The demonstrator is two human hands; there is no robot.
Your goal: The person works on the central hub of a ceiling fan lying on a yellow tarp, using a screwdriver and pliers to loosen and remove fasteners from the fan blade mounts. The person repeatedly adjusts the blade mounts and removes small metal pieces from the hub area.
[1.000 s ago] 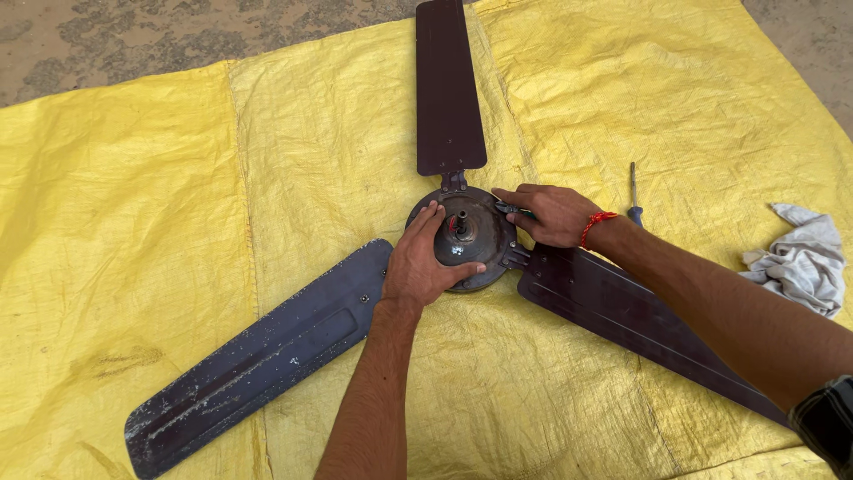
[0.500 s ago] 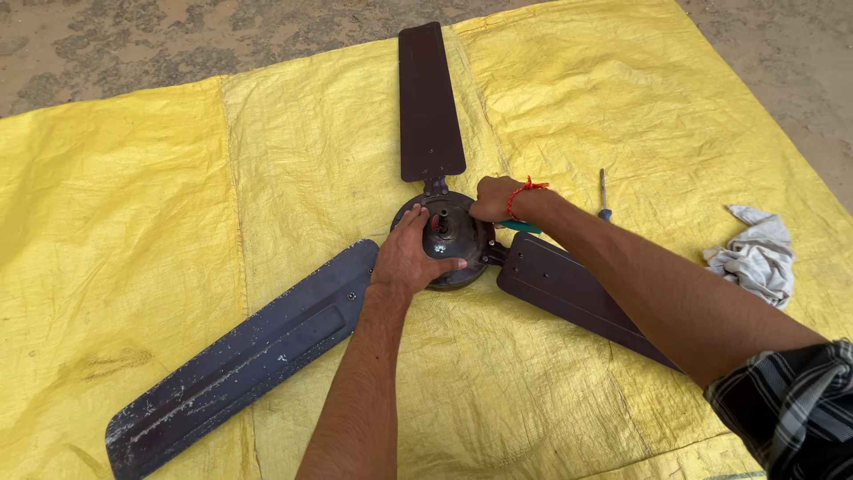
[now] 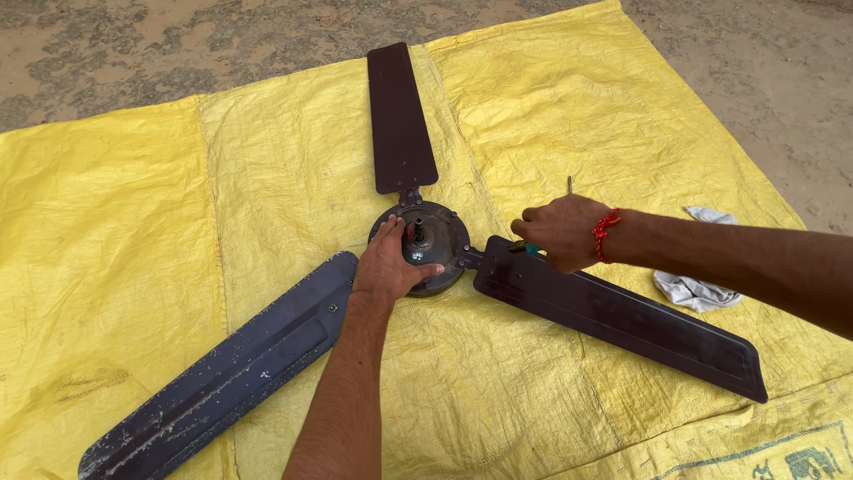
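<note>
A dark brown ceiling fan lies flat on a yellow woven sheet [image 3: 551,116]. Its round motor hub [image 3: 435,233] sits in the middle, with three long blades: one pointing away [image 3: 398,116], one to the lower left [image 3: 222,373], one to the lower right [image 3: 622,316]. My left hand [image 3: 389,262] presses down on the hub's near left side, fingers spread over it. My right hand [image 3: 562,233], with a red thread at the wrist, is closed around a tool with a teal handle [image 3: 526,248] at the root of the right blade. The tool's tip is hidden.
A thin metal screwdriver [image 3: 569,185] lies on the sheet just behind my right hand. A crumpled white rag [image 3: 697,289] lies to the right, partly behind my forearm. Bare sandy ground [image 3: 755,53] surrounds the sheet at the back and right.
My right hand has drawn away from the hub to the right blade's root. The view has shifted, so the whole fan sits lower and more to the left. My left hand stays on the hub.
</note>
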